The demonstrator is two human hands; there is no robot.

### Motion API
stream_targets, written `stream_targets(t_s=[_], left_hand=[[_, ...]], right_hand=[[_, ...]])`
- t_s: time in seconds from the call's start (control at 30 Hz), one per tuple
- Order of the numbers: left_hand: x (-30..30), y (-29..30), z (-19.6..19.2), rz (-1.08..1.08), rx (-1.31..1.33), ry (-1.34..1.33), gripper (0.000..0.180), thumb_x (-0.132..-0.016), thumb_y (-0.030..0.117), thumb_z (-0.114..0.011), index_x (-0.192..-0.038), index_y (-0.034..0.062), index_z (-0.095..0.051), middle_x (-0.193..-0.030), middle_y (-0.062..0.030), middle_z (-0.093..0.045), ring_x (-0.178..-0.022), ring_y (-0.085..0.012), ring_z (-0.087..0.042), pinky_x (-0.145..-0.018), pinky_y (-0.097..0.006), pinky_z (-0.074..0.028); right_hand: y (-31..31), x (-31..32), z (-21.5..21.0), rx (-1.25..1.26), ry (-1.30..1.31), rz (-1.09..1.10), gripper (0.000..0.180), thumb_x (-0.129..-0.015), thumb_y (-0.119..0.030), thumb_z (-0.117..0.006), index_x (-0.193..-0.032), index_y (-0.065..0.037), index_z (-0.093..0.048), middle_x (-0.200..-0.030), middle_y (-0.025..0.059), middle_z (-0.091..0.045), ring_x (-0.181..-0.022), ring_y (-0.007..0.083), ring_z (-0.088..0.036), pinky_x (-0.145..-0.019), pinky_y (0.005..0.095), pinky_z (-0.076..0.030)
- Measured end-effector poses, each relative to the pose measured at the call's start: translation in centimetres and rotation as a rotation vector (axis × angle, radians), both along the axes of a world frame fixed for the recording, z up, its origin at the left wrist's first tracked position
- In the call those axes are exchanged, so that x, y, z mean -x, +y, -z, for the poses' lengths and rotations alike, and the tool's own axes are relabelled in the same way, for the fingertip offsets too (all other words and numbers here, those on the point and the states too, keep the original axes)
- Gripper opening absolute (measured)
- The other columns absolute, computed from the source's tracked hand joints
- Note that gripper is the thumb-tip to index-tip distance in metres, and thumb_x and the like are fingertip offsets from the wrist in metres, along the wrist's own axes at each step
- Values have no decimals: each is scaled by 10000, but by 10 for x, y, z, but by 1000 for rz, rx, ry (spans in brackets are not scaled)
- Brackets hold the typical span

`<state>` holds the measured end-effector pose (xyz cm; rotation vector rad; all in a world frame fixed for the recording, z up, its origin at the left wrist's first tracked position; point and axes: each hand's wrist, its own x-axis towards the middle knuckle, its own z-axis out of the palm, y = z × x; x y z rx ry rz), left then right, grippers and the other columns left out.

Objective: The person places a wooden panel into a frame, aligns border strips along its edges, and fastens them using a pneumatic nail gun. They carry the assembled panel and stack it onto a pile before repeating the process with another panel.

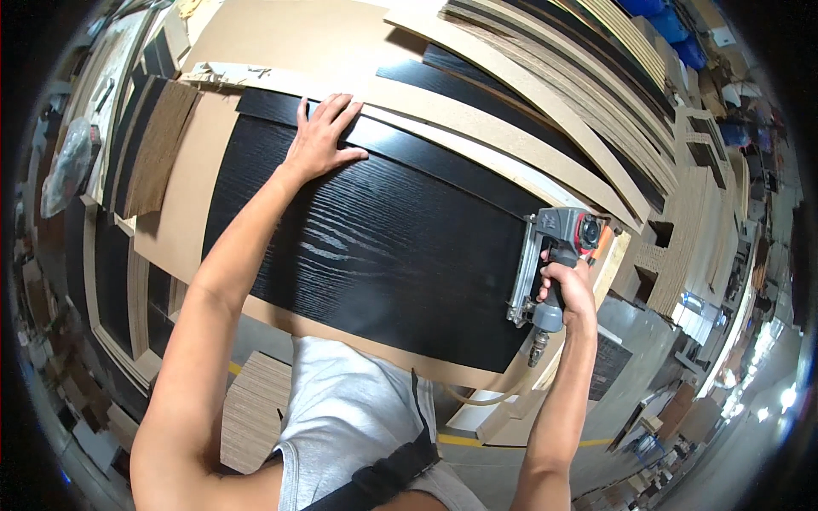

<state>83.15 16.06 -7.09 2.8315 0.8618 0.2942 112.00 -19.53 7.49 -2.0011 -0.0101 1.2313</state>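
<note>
Nailer (558,226) fills my curled right grip (569,289) over the right end of the black panel (409,264); my left grip (320,143), spread flat, spans its far-edge strip (426,166). I'd keep strip flush, nailer square.

The wearer's torso is clad in a light grey sleeveless top (345,396) of soft, creased fabric with a hemmed armhole. A broad black strap (415,461), fitted with a dark buckle (373,483), crosses it diagonally. The left hand (322,140) and right hand (569,288) are bare.
</note>
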Motion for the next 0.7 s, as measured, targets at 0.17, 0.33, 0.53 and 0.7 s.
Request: stream_targets(t_s=[0.17,0.33,0.53,0.7], left_hand=[[5,7,13,24,-7,-16,851,-802,609,-720,-1500,216,-435,-1519,-74,-394,-1462,-265,-307,-1194,-638,-128],[2,7,17,39,-15,-55,822,-806,652,-685,-1469,217,-467,-1505,-77,-412,-1439,-254,-335,-1175,-649,-150],[9,12,20,37,-7,-39,824,-825,692,-644,-1476,224,-455,-1506,-80,-404,-1449,-248,-322,-1173,-660,-151],[3,10,24,64,24,-79,825,-827,686,-646,-1474,212,-448,-1483,-92,-411,-1443,-258,-322,-1169,-684,-168]], right_hand=[[36,25,1,-8,22,-14,261,-752,-21,-597,-1014,-21,-601,-603,37,-530,-440,160,-519,-450,330,-482],[48,34,-2,36,23,20,293,-748,-38,-578,-1040,-22,-585,-600,33,-505,-454,171,-521,-471,353,-489],[61,42,-1,67,-11,63,208,-732,9,-557,-936,-23,-575,-594,44,-517,-433,159,-513,-430,322,-479],[72,60,0,81,-46,37,280,-732,-31,-563,-1011,-14,-590,-600,41,-509,-435,175,-518,-448,344,-494]])
